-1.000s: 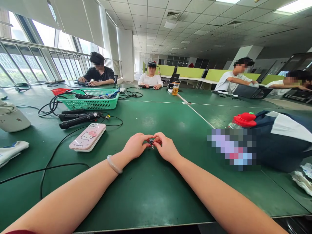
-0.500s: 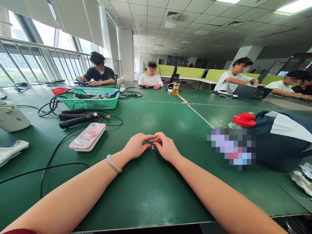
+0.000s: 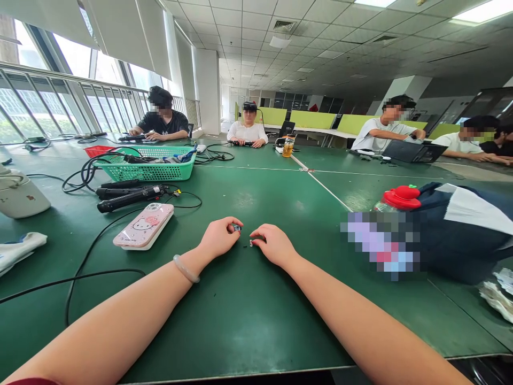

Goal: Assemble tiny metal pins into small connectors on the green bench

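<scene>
Between the thumb and fingers of my left hand (image 3: 219, 237) is a small dark and silvery piece (image 3: 237, 228), too small to name. A pale bracelet circles the left wrist. Just across a narrow gap, my right hand (image 3: 274, 243) rests low over the green table (image 3: 236, 321), thumb and index finger curved and apart, with nothing visibly held between them. A tiny white piece (image 3: 251, 243) is at the right thumb's tip; whether they touch, I cannot tell. Close by, to its left, lies a tiny dark bit (image 3: 245, 246).
To the left lie a pink phone-shaped case (image 3: 145, 225), black handheld tools (image 3: 130, 198), loose cables and a green basket (image 3: 160, 170). On the right are a red-lidded container (image 3: 401, 197) and a dark bag (image 3: 460, 240). Several people sit around the far table.
My hands have come apart; the left has drawn back slightly to the left with the small dark piece. The right fingers have loosened. The tiny white piece has stayed in about the same place.
</scene>
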The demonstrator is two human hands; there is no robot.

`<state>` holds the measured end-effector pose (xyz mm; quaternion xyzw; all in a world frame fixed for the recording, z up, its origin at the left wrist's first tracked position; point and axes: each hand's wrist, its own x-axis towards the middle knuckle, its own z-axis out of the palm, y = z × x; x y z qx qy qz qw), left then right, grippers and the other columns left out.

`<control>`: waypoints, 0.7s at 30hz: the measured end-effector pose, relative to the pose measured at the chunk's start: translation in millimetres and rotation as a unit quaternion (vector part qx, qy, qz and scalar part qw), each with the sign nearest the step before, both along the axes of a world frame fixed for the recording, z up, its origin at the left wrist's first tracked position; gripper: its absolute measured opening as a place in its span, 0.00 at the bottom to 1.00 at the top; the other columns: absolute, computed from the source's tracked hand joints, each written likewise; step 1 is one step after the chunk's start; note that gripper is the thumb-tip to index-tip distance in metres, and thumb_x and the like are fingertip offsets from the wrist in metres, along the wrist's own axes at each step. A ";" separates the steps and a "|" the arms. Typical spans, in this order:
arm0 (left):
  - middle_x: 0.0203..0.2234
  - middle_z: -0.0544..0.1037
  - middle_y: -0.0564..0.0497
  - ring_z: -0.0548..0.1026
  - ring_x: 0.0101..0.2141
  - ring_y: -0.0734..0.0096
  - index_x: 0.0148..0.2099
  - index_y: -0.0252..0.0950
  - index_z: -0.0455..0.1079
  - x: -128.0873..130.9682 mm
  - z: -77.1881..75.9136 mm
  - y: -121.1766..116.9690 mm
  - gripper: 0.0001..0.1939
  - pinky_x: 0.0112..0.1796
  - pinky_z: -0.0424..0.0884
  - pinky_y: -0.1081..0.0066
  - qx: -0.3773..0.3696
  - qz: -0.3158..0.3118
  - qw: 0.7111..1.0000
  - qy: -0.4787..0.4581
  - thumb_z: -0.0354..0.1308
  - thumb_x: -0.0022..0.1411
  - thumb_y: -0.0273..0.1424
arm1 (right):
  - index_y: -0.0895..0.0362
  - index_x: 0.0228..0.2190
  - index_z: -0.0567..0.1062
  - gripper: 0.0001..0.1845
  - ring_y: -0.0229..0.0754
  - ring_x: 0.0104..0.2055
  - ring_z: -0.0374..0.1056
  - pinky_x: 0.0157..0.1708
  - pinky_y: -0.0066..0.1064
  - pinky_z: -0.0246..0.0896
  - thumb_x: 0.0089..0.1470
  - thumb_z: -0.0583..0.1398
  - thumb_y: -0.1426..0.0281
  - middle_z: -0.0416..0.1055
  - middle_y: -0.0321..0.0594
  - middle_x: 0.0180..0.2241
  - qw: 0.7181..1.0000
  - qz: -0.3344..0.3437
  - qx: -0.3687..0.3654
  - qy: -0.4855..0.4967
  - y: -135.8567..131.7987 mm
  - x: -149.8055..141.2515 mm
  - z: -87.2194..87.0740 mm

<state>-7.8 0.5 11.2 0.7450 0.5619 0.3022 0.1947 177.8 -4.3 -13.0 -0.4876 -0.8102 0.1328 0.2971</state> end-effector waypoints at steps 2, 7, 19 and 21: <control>0.21 0.73 0.54 0.69 0.24 0.72 0.37 0.39 0.71 0.1 -0.1 -1.6 0.11 0.25 0.63 0.74 0.006 0.028 0.999 0.017 0.51 0.51 0.32 | 0.53 0.31 0.76 0.06 0.42 0.39 0.64 0.40 0.35 0.59 0.49 0.59 0.72 0.71 0.38 0.33 1.000 0.010 -0.002 -0.019 0.4 -0.7 -0.2; 0.23 0.74 0.53 0.71 0.24 0.70 0.36 0.39 0.69 3.9 0.2 -8.7 0.09 0.26 0.63 0.73 0.016 0.043 0.998 0.040 0.51 0.51 0.30 | 0.52 0.27 0.77 0.07 0.44 0.38 0.63 0.39 0.36 0.59 0.49 0.59 0.73 0.72 0.38 0.32 0.999 0.021 0.000 -0.036 -0.1 -4.2 1.1; 0.21 0.69 0.56 0.74 0.25 0.74 0.37 0.37 0.63 8.4 -8.3 -1.1 0.08 0.29 0.71 0.75 -0.113 -0.058 0.973 -0.191 0.53 0.53 0.31 | 0.54 0.23 0.75 0.06 0.44 0.35 0.62 0.36 0.37 0.60 0.49 0.60 0.74 0.72 0.37 0.27 0.999 0.046 0.012 -0.016 -2.1 -6.5 -3.1; 0.21 0.70 0.56 0.73 0.25 0.74 0.38 0.37 0.63 7.7 -6.7 -1.6 0.09 0.28 0.70 0.75 -0.109 -0.061 0.974 -0.191 0.53 0.53 0.31 | 0.54 0.23 0.75 0.06 0.44 0.35 0.62 0.36 0.37 0.60 0.49 0.60 0.74 0.72 0.36 0.27 0.999 0.045 0.013 -0.011 -2.0 -5.7 -2.9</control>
